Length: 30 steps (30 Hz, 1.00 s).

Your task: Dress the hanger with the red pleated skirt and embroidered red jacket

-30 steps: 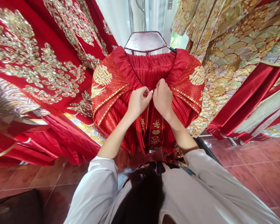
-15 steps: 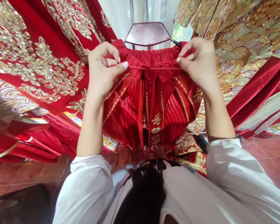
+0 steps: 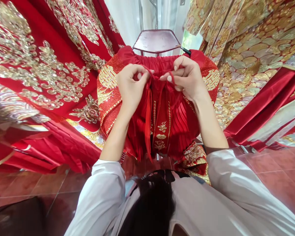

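Observation:
A red pleated skirt [image 3: 162, 127] with gold embroidery hangs in front of me from a dark red hanger [image 3: 157, 41]. Its waistband is gathered, and thin red ties [image 3: 147, 124] dangle from the middle. My left hand [image 3: 131, 87] is closed in a pinch on a tie at the waistband centre. My right hand [image 3: 186, 77] is also closed, pinching a tie just to the right. The two hands nearly touch at the waistband. A gold-embroidered red flap [image 3: 108, 91] folds out on the left of the skirt, another [image 3: 211, 78] on the right.
Red garments with heavy gold embroidery [image 3: 39, 65] hang close on the left. Gold scale-patterned robes with red trim [image 3: 255, 52] hang on the right. Red tiled floor [image 3: 280, 170] lies below. A white curtain and metal rail [image 3: 147, 16] stand behind the hanger.
My hands first lifted and spread apart, pulling the ties taut along the waistband. They have now come back together at the waistband's centre, still pinching the ties.

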Each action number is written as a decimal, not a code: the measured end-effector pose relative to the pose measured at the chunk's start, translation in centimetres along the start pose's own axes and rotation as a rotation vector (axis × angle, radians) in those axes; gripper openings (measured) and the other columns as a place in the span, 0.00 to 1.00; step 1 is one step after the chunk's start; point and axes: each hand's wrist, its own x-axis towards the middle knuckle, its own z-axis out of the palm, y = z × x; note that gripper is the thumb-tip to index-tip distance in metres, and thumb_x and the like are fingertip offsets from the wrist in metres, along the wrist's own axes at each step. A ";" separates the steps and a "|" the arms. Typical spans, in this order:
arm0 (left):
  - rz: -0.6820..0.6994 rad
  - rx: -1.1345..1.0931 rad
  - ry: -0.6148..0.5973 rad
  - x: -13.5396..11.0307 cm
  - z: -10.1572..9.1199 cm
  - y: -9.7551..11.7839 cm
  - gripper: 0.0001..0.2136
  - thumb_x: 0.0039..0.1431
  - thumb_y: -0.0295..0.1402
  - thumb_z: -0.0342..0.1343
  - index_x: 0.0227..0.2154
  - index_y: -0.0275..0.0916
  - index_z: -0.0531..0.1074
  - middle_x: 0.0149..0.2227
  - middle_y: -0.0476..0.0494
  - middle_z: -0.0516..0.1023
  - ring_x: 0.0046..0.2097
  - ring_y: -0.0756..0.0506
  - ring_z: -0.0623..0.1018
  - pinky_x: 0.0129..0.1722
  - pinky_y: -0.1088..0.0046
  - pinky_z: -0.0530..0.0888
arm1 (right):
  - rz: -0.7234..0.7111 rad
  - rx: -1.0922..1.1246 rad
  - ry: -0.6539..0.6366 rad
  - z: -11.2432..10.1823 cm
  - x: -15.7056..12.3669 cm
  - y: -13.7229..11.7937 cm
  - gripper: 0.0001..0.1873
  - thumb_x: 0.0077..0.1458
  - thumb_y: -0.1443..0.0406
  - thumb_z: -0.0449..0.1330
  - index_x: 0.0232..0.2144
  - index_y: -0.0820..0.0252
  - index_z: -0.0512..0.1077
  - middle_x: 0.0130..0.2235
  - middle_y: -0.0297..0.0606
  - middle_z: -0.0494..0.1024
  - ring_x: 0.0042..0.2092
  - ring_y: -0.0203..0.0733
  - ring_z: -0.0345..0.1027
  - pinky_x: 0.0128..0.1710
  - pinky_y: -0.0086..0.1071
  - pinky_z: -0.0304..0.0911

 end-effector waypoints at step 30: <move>0.052 -0.064 0.003 -2.2 2.7 2.2 0.10 0.53 0.22 0.56 0.21 0.39 0.62 0.38 0.41 0.69 0.44 0.42 0.70 0.44 0.60 0.69 | -0.233 -0.738 0.112 1.6 -0.4 3.0 0.26 0.56 0.67 0.51 0.58 0.53 0.62 0.36 0.33 0.75 0.40 0.33 0.69 0.46 0.27 0.64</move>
